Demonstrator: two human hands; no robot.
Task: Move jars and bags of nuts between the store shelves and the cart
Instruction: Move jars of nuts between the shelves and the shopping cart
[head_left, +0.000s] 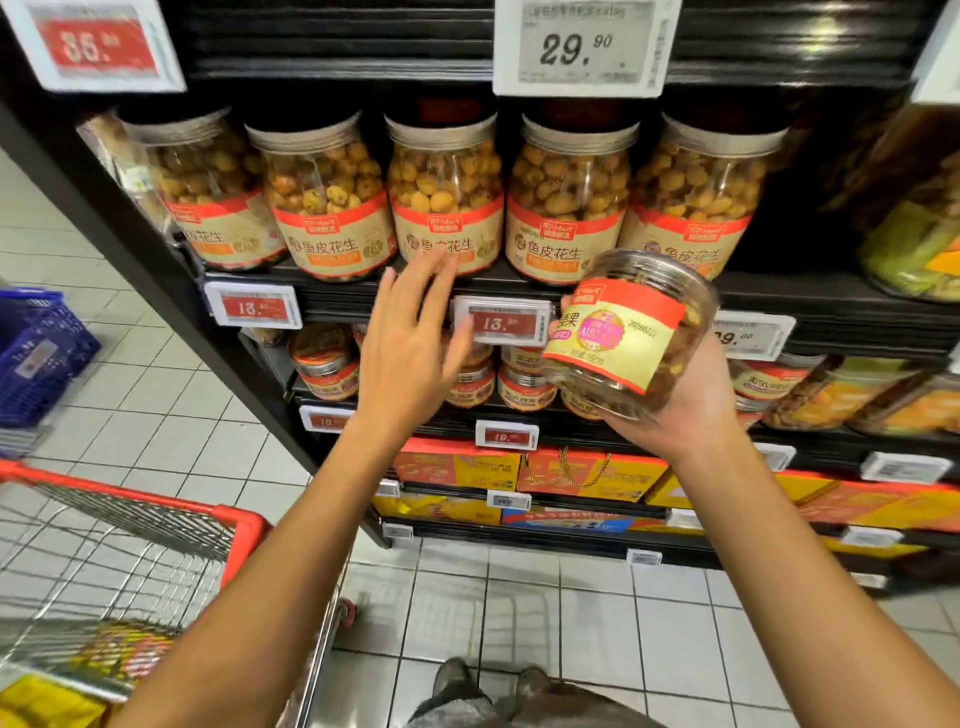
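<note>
One clear plastic red-labelled nut jar cradled tilted in right hand; left hand spread, empty, at 9 o'clock; red wire cart at 7.

A shop aisle: black shelves stacked with labelled jars, price tags clipped above them, a wire cart left of the shelves.

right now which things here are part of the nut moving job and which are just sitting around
Job: small jar gripped by the right hand; open left hand by the tall peanut jars; red cart.

Lying about: blue basket; price tags; gift boxes.
</note>
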